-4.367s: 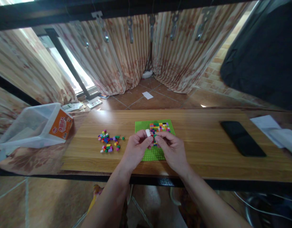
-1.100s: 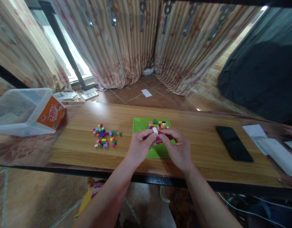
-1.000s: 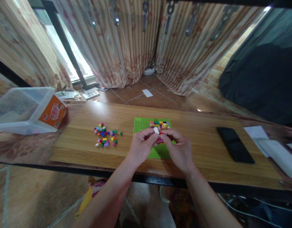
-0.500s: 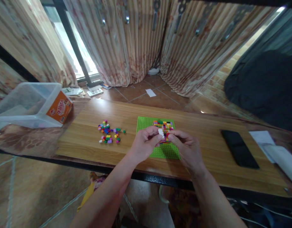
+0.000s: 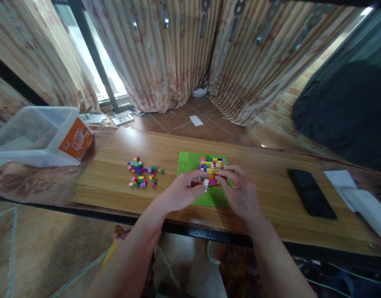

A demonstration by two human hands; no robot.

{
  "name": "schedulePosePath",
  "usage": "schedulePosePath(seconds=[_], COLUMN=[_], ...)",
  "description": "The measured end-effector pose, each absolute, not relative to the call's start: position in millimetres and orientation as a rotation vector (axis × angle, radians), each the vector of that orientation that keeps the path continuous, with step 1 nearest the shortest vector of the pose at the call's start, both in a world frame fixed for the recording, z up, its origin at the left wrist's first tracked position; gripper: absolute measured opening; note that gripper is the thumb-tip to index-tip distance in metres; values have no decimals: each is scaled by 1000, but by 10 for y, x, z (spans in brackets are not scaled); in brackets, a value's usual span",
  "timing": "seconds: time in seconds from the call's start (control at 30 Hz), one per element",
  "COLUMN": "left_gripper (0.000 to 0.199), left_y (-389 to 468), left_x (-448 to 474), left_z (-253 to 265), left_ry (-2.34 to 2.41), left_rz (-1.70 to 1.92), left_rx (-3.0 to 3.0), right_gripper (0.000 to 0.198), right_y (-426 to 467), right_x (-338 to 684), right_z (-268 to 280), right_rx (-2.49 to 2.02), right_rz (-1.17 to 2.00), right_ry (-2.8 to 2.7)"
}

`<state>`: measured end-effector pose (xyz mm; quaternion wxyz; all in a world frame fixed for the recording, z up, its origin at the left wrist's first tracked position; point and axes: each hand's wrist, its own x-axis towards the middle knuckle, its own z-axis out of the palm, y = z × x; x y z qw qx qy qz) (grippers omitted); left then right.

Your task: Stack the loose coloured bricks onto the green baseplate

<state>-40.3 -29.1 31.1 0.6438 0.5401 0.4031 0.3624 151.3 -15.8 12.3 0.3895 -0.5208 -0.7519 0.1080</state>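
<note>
A green baseplate lies on the wooden table, carrying a block of many-coloured toy bricks built up on it. My left hand is closed on a small cluster of white bricks over the plate's left part. On the other side, my right hand pinches a small red brick at the built block, its fingertips against or just above the top. My hands hide the block's lower edge in part.
Loose coloured bricks lie scattered left of the plate. A clear plastic bin with an orange label stands at the far left. A black phone-like slab and white papers are on the right.
My hands have drawn apart. The white bricks in my left hand moved left and down, while my right hand brought the red brick to the built block.
</note>
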Motion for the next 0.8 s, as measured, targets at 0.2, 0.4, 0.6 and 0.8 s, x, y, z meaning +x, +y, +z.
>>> schedulePosePath(seconds=[0.2,0.4,0.6,0.8], left_gripper=[42,41,46,49], left_y=[-303,-307,-318,-298], left_x=[-315,-264,-251,-261], left_z=[300,317,287,273], left_ry=[882,837,879,883], left_rz=[774,738,712,655], left_rx=[1269,1362,1412,1464], right_gripper=[12,14,14,17], right_y=[-133,-145,-156,-116], right_x=[1536,1530,1489,1428], right_z=[96,100,129,97], right_rx=[-1344,-1385,-1424,-1510], right_rz=[287,336,449,481], right_ry=[-1882,-1833,-1652,-1518])
